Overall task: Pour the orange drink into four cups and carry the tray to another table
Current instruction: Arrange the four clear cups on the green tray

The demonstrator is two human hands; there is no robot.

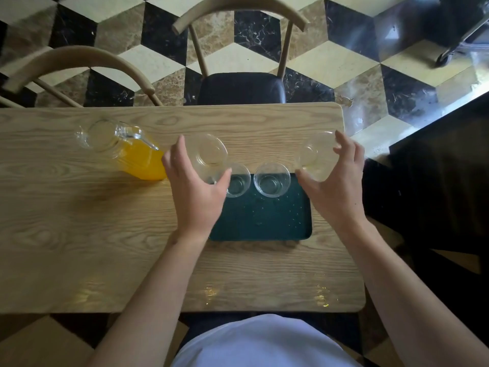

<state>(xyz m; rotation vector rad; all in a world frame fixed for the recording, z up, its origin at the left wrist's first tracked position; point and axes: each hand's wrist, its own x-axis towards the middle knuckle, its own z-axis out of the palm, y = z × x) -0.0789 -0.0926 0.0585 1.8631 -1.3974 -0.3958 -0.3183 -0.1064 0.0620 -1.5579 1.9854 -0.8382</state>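
A dark green tray (pixel 264 221) lies on the wooden table (pixel 92 234) in front of me. Two empty clear glass cups (pixel 238 183) (pixel 272 180) stand side by side at its far edge. My left hand (pixel 195 192) grips a third clear cup (pixel 209 154), held above the tray's far left corner. My right hand (pixel 336 181) grips another clear cup (pixel 316 152), held past the tray's far right corner. A glass pitcher (pixel 127 149) with orange drink stands on the table to the left, apart from both hands.
Two wooden chairs (pixel 238 86) (pixel 74 70) stand at the table's far side on a patterned tile floor. A dark counter (pixel 436 168) runs along the right. The table's right edge is close to my right hand.
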